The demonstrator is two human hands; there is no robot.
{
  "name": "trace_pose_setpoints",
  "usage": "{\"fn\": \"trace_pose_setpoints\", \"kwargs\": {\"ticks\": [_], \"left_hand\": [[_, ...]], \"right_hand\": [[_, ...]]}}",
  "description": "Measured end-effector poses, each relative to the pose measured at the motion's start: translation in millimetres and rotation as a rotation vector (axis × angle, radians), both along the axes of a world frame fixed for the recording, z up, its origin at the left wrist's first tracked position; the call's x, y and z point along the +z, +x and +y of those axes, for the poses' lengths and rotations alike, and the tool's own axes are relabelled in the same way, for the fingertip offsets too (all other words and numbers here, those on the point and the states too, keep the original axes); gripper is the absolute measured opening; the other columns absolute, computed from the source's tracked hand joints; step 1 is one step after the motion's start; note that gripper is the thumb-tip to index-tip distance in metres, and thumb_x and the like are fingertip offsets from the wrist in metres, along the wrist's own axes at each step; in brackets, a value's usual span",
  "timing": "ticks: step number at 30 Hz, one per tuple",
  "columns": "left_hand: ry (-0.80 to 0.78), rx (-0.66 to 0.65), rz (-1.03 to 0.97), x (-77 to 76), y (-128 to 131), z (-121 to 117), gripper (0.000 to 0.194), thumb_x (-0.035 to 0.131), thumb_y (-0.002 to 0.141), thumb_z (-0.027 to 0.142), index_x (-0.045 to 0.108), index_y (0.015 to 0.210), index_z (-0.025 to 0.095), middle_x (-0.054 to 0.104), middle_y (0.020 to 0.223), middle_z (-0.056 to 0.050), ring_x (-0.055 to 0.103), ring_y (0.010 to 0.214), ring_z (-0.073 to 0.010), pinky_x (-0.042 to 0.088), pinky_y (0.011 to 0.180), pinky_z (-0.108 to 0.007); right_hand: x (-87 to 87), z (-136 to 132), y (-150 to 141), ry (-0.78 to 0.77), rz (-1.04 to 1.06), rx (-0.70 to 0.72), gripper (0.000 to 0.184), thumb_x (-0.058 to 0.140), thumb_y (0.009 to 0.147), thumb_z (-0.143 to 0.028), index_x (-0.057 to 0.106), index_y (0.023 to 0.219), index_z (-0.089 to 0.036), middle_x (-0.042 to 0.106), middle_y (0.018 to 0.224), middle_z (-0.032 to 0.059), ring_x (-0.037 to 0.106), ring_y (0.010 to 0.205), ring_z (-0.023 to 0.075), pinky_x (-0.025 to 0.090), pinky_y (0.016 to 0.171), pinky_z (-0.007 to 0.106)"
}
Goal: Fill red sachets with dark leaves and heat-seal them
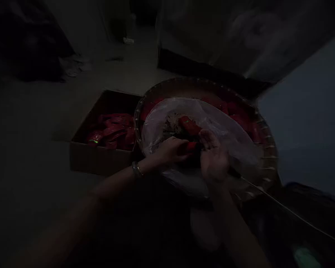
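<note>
The scene is very dark. My left hand (171,150), with a bracelet (136,169) at the wrist, is closed around a small red packet (191,146). My right hand (215,160) is open, palm up, its fingers reaching to the end of that packet; whether they touch it is hard to see. Just beyond my hands, another red packet (189,125) lies beside a heap of pale brown, dried-looking stuff (173,121). Both rest on a clear plastic sheet (226,130) inside a large round woven basket (269,149).
More red packets (241,117) lie along the basket's far and right sides. Left of the basket stands a cardboard box (100,158) holding several red packets (115,130). A thin cord or rod (290,210) runs off to the lower right. A pale blue surface (309,119) rises at right.
</note>
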State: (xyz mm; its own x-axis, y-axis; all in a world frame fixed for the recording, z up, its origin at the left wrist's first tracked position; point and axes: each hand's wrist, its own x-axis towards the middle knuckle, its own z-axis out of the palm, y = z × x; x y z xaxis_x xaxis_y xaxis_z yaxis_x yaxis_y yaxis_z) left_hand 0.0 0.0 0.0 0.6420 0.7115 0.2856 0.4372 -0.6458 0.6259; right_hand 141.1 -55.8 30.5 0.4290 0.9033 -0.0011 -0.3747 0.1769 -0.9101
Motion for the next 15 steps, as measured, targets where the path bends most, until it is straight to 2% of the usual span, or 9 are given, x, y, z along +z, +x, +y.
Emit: {"fn": "trace_pose_setpoints", "kwargs": {"ticks": [6,10,13,15], "left_hand": [[-0.026,0.005,-0.013,0.3,0.3,-0.3,0.047,0.071,0.073,0.031,0.059,0.116,0.018,0.069,0.102,-0.006,0.061,0.091,-0.0208,0.047,0.080,-0.032],[-0.016,-0.005,-0.060,-5.2,0.7,2.4,0.047,0.071,0.072,0.030,0.059,0.116,0.017,0.069,0.103,-0.007,0.062,0.092,-0.0213,0.046,0.082,-0.033],[-0.010,0.036,-0.096,-10.0,-0.4,5.8,0.044,0.070,0.073,0.030,0.060,0.114,0.017,0.069,0.102,-0.007,0.062,0.092,-0.0212,0.047,0.081,-0.033],[-0.007,0.053,-0.102,-11.9,-1.7,8.1,0.042,0.069,0.074,0.030,0.060,0.113,0.017,0.069,0.101,-0.007,0.062,0.091,-0.0212,0.047,0.081,-0.033]], "right_hand": [[4.7,-9.9,7.2,0.028,-0.093,0.117,0.050,0.040,0.086,-0.062,0.065,0.110,-0.025,0.058,0.130,0.0061,0.044,0.131,0.0243,0.028,0.112,0.047],[5.2,-14.6,21.7,0.057,-0.208,0.055,0.040,0.040,0.088,-0.053,0.062,0.111,-0.028,0.056,0.132,0.0045,0.046,0.128,0.0237,0.038,0.105,0.048],[0.3,-16.1,38.6,-0.043,-0.399,0.012,0.034,0.050,0.086,-0.047,0.062,0.109,-0.026,0.061,0.119,0.0065,0.056,0.115,0.0230,0.046,0.098,0.045],[-5.9,-17.6,50.0,-0.144,-0.614,0.088,0.035,0.060,0.081,-0.043,0.063,0.109,-0.023,0.063,0.110,0.0074,0.062,0.101,0.0217,0.052,0.088,0.041]]}}
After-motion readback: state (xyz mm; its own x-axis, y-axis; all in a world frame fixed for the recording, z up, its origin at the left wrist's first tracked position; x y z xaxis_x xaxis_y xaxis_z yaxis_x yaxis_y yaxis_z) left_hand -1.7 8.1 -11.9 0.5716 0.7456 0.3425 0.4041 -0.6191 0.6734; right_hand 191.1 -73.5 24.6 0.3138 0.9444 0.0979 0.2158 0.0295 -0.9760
